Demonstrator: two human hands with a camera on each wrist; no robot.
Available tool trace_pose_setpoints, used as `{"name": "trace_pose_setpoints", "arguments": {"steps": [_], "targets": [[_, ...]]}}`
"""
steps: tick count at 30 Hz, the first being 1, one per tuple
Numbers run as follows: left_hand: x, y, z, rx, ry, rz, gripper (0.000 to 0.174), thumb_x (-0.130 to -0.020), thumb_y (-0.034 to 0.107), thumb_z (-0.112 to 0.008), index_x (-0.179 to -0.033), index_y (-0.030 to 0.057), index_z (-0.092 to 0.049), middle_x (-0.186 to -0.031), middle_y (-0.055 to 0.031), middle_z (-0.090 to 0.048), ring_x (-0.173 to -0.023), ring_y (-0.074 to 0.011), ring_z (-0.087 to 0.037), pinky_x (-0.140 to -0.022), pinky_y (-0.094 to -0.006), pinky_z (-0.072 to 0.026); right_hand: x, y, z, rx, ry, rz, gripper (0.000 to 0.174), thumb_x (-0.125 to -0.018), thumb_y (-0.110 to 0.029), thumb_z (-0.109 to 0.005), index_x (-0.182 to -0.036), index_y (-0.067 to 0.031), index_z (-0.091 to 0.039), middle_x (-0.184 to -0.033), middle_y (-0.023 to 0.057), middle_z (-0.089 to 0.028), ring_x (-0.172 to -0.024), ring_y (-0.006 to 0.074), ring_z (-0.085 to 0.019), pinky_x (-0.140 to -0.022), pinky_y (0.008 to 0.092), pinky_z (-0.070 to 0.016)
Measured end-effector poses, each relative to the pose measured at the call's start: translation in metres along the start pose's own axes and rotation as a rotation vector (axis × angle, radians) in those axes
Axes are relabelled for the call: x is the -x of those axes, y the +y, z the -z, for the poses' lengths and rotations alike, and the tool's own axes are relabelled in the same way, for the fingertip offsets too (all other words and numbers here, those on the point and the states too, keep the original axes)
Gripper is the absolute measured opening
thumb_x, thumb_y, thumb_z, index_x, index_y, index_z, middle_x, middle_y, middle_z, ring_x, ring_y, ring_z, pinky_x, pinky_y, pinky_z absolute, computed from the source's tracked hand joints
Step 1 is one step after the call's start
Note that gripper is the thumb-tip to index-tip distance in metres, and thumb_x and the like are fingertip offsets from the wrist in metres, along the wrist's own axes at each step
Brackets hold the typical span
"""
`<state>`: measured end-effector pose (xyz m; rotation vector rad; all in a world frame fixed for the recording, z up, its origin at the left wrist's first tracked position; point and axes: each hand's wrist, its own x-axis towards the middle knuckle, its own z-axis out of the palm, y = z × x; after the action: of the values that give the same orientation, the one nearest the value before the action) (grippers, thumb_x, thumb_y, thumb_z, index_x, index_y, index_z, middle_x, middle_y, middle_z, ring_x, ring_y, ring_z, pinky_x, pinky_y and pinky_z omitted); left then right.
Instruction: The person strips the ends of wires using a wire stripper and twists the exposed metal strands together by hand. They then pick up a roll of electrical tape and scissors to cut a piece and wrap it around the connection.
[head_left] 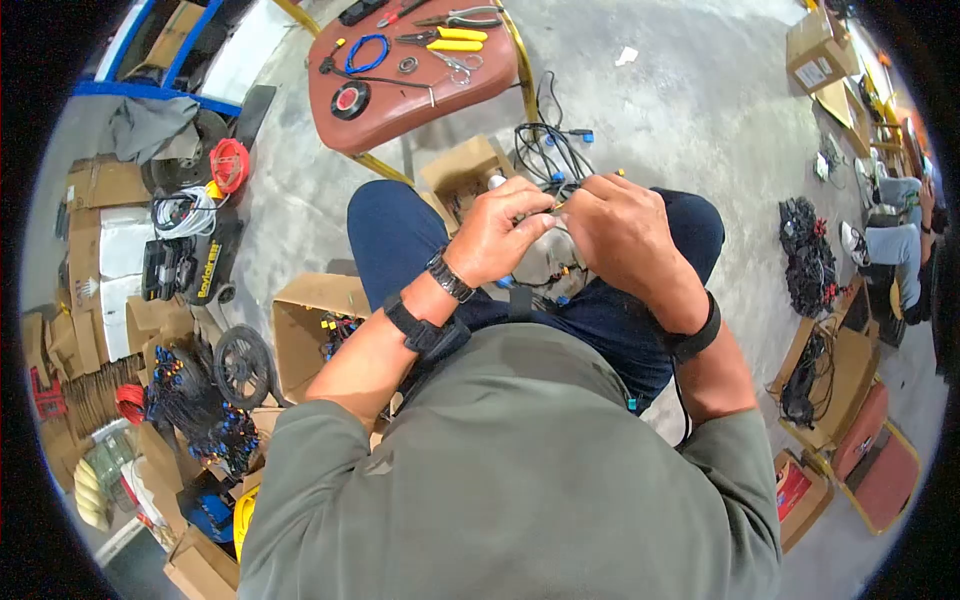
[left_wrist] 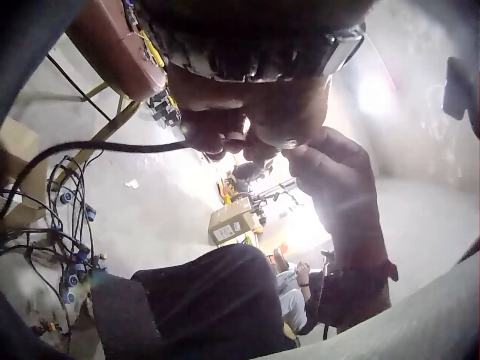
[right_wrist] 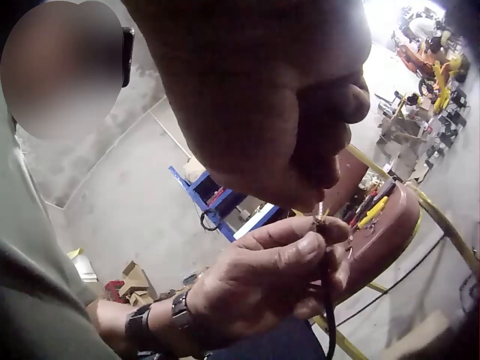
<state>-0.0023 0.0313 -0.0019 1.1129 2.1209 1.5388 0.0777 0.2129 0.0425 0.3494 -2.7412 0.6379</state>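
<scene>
My left hand (head_left: 500, 230) pinches a black cable (left_wrist: 112, 146) close to its end, between thumb and fingers. In the right wrist view the cable hangs down from the left hand (right_wrist: 255, 274), and thin light wires (right_wrist: 321, 216) stick up from its tip. Facing it, my right hand (head_left: 625, 225) has its fingers curled, with the fingertips pinching at those wires. Both hands meet above the lap in the head view. Beyond the knees, a tangle of black cables (head_left: 545, 150) with blue connectors lies by an open cardboard box (head_left: 462, 172).
A red-brown padded seat (head_left: 400, 115) ahead bears yellow-handled pliers (head_left: 455, 40), scissors (head_left: 458, 68), a blue wire coil (head_left: 367, 54) and a roll of black tape (head_left: 349, 100). Boxes of wiring (head_left: 300, 300) stand at the left. Another person (head_left: 895, 250) sits far right.
</scene>
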Motion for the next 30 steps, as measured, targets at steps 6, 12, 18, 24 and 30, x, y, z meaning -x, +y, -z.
{"name": "trace_pose_setpoints", "arguments": {"steps": [6, 12, 18, 24, 30], "targets": [[0.013, -0.006, 0.007, 0.226, -0.043, 0.26, 0.009, -0.087, 0.005, -0.068, -0.095, 0.0013, -0.068, -0.091, -0.0017, -0.062, -0.082, -0.0074, -0.054, -0.07, -0.0237, -0.0454, -0.006, -0.001, 0.005, -0.352, 0.023, -0.129, 0.007, -0.078, -0.008, -0.067, -0.074, -0.0037, -0.062, -0.072, 0.012, -0.061, -0.068, 0.0338, -0.062, -0.06, 0.0419, -0.0501], [0.014, 0.004, 0.01, 0.199, -0.156, 0.23, 0.01, -0.087, 0.005, -0.069, -0.096, 0.0012, -0.067, -0.089, -0.0031, -0.066, -0.08, -0.0076, -0.057, -0.069, -0.0249, -0.0476, -0.007, 0.009, 0.019, -0.562, -0.195, -0.248, 0.005, -0.079, -0.006, -0.067, -0.081, -0.0012, -0.066, -0.075, 0.0159, -0.064, -0.068, 0.0338, -0.064, -0.061, 0.0381, -0.0496], [0.005, 0.005, 0.012, 0.033, -0.159, -0.032, 0.016, -0.087, 0.007, -0.065, -0.1, -0.0021, -0.066, -0.095, -0.0134, -0.067, -0.088, -0.0286, -0.063, -0.079, -0.0371, -0.0504, -0.01, 0.019, 0.024, -0.566, -0.232, -0.268, 0.007, -0.079, -0.008, -0.067, -0.081, -0.0014, -0.066, -0.073, 0.0162, -0.063, -0.066, 0.0324, -0.064, -0.06, 0.0376, -0.0494], [0.01, 0.001, 0.015, -0.118, -0.145, -0.089, 0.015, -0.086, 0.006, -0.065, -0.1, 0.0003, -0.068, -0.092, -0.0136, -0.066, -0.085, -0.0302, -0.064, -0.074, -0.0361, -0.0512, -0.009, 0.026, 0.021, -0.529, -0.279, -0.249, 0.013, -0.08, -0.016, -0.068, -0.081, -0.0031, -0.068, -0.071, 0.0168, -0.064, -0.067, 0.0336, -0.065, -0.062, 0.0394, -0.0497], [0.017, -0.002, 0.008, -0.217, -0.165, -0.144, 0.013, -0.082, 0.007, -0.07, -0.093, 0.0019, -0.066, -0.086, -0.0117, -0.065, -0.08, -0.0309, -0.064, -0.069, -0.0375, -0.0509, -0.007, 0.02, 0.015, -0.436, -0.327, -0.212, 0.01, -0.08, -0.016, -0.066, -0.081, -0.0063, -0.069, -0.073, 0.0153, -0.066, -0.072, 0.0359, -0.066, -0.064, 0.0425, -0.0507]]}}
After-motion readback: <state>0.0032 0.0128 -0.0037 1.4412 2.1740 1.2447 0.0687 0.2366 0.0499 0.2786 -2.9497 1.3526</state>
